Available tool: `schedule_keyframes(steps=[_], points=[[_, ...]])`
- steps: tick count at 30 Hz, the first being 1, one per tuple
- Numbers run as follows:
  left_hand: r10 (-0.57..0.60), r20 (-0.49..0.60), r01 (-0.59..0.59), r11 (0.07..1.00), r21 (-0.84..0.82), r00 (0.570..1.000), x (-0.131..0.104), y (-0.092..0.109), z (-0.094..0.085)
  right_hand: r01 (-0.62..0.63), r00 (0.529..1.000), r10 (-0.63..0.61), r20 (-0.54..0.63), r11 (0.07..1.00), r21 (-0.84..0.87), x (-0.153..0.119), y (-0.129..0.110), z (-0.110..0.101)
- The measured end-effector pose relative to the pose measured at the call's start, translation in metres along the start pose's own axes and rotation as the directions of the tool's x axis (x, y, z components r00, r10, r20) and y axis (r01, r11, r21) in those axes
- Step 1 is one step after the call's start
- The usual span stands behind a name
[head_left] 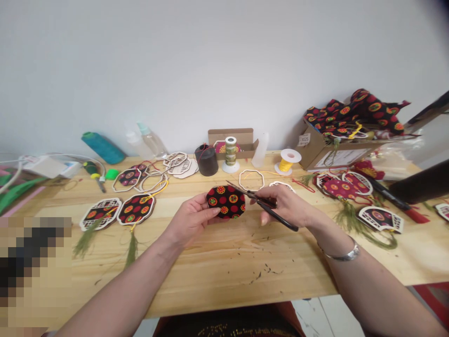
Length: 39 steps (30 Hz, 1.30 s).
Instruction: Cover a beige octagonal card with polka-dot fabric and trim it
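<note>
My left hand (pixel 197 214) pinches a black fabric-covered disc (pixel 226 202) with red and orange flower prints, thumb on its face. Its outline is rounded with shallow notches. My right hand (pixel 286 206) is closed around a pair of scissors (pixel 277 216) with black handles. Their blades point left and lie along the upper right edge of the disc; whether they touch it I cannot tell. Dark thread or cloth clippings (pixel 264 271) are scattered on the wooden table (pixel 196 281) below the hands.
Framed ornaments with green tassels (pixel 136 209) lie at left. Behind stand a black thread spool (pixel 206 160), a green thread cone (pixel 230 154) and a yellow cord spool (pixel 288 162). A cardboard box (pixel 336 152) heaped with printed cloth (pixel 358 112) stands at right, near a fan-shaped ornament (pixel 380 219).
</note>
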<state>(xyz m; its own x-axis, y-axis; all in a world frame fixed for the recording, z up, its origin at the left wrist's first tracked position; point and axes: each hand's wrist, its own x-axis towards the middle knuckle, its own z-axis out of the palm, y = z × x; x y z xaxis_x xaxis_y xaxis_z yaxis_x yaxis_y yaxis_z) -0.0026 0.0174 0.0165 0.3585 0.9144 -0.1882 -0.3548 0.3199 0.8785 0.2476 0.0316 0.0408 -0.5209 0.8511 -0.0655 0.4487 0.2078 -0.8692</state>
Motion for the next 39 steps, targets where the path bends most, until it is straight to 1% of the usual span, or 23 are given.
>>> schedule_keyframes(steps=[8,15,22,28,33,39], points=[[0.024,0.021,-0.024,1.0,0.012,0.999,0.0016,-0.0027,-0.0025,0.026,1.0,-0.026,-0.007,0.999,0.022,-0.0008,-0.0003,0.0001],[0.044,0.033,-0.045,0.999,0.006,0.998,0.0016,-0.0037,-0.0036,0.005,0.999,-0.005,0.054,1.0,0.005,-0.0003,-0.001,-0.0021],[0.058,0.041,-0.058,0.998,-0.001,0.997,0.0015,-0.0052,-0.0049,-0.022,0.999,0.019,0.037,0.997,0.076,-0.0002,-0.0026,0.0006],[0.066,0.062,-0.065,0.998,-0.022,0.996,0.002,-0.0062,-0.0036,-0.02,1.0,0.018,0.014,0.994,0.107,0.0001,-0.0036,0.0031],[0.084,0.081,-0.082,0.996,-0.034,0.993,0.0018,-0.0074,-0.0044,-0.033,0.999,0.033,0.006,0.993,0.116,0.0005,-0.0056,0.0038],[0.094,0.072,-0.091,0.995,-0.039,0.993,0.0017,-0.0062,-0.0037,-0.023,1.0,0.023,0.001,0.994,0.107,0.0005,-0.0072,0.0049]])
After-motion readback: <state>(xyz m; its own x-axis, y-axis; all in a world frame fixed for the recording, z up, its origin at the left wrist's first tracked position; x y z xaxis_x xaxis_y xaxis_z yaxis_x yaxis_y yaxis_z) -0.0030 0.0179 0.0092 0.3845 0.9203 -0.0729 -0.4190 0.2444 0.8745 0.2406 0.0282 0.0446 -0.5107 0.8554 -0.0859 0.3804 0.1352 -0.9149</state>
